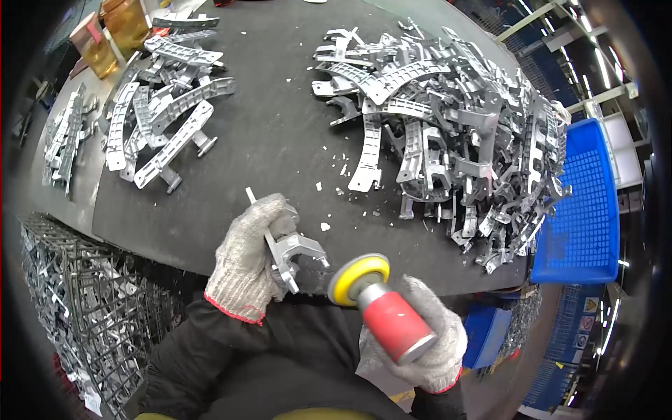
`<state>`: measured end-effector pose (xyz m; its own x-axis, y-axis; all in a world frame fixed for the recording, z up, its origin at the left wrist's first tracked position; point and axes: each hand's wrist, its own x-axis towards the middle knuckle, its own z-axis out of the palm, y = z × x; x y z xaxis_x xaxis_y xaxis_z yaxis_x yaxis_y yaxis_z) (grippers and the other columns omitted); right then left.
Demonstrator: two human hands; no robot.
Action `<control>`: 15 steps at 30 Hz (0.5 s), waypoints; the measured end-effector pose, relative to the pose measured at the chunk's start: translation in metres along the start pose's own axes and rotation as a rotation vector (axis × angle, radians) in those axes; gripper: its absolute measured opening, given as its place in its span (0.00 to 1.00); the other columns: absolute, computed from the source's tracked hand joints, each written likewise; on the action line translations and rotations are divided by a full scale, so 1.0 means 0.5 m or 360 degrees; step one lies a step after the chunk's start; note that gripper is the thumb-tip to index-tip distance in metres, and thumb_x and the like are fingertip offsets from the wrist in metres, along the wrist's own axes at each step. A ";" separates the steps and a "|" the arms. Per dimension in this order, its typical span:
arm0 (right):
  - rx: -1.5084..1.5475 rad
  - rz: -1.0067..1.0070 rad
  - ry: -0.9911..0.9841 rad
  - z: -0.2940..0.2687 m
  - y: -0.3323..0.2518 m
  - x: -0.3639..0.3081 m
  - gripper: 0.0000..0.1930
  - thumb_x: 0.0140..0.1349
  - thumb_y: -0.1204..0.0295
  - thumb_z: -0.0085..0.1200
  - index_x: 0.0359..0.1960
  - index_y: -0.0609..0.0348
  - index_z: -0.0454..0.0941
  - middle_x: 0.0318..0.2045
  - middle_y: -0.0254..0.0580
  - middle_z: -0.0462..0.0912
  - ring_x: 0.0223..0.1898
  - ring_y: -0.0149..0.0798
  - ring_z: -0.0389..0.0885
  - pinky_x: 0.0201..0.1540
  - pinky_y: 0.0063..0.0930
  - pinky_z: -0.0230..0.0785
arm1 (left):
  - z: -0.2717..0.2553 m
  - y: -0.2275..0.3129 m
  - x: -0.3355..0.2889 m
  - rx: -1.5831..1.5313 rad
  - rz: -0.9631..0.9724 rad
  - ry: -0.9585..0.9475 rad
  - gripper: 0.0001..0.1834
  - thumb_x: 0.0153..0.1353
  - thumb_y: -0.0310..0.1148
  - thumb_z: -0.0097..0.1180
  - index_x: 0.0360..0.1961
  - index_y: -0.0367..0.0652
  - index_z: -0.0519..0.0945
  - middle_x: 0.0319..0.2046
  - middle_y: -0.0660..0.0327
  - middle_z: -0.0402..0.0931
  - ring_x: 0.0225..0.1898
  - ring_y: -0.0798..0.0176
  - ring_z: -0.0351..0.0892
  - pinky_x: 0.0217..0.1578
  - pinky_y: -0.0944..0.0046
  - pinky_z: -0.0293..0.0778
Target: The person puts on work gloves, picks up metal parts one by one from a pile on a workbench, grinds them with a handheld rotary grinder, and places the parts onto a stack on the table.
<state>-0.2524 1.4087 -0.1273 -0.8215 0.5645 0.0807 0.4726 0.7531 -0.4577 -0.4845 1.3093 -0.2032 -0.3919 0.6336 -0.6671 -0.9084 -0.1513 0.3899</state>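
Note:
My left hand [246,259], in a white knitted glove with a red cuff edge, is closed around a grey metal bracket [292,246]. The bracket's forked arm sticks out to the right of the fingers; part of it is hidden by the glove. In my gloved right hand [428,334] is a red handheld disc sander [396,323]. Its yellow backing pad [360,278] faces up and to the left, a short gap away from the bracket. Both hands are at the near edge of the dark table.
A large heap of metal brackets [448,126] covers the table's right side; a smaller pile [168,105] lies at the left. Small chips are scattered on the dark tabletop [273,126]. A blue basket [581,210] stands far right, a wire cage of parts [98,315] lower left.

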 end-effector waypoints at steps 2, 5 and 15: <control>0.0012 -0.0125 -0.0175 0.004 -0.001 0.024 0.41 0.40 0.60 0.80 0.58 0.64 0.77 0.42 0.47 0.88 0.37 0.47 0.90 0.42 0.34 0.82 | 0.019 -0.007 -0.004 -0.0019 0.0028 0.0145 0.14 0.69 0.40 0.61 0.49 0.43 0.80 0.32 0.64 0.80 0.26 0.70 0.82 0.16 0.70 0.75; -0.0050 -0.0169 -0.0210 0.007 0.004 0.045 0.40 0.42 0.58 0.79 0.58 0.64 0.78 0.38 0.45 0.88 0.34 0.48 0.89 0.38 0.36 0.82 | 0.042 -0.004 -0.007 -0.0045 0.0047 0.0208 0.14 0.70 0.39 0.60 0.50 0.42 0.79 0.32 0.64 0.80 0.26 0.70 0.81 0.16 0.71 0.74; 0.0687 0.0467 0.0047 0.077 0.089 0.004 0.41 0.51 0.64 0.77 0.66 0.62 0.70 0.46 0.45 0.88 0.41 0.39 0.90 0.45 0.32 0.83 | 0.062 0.231 0.019 0.0574 0.0883 -0.0243 0.17 0.70 0.42 0.58 0.50 0.39 0.76 0.37 0.56 0.81 0.24 0.64 0.81 0.20 0.64 0.82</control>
<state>-0.2454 1.4302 -0.1814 -0.6621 0.7447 -0.0838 0.5019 0.3575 -0.7876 -0.5887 1.3210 -0.1447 -0.7371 0.6389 -0.2203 -0.4627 -0.2395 0.8536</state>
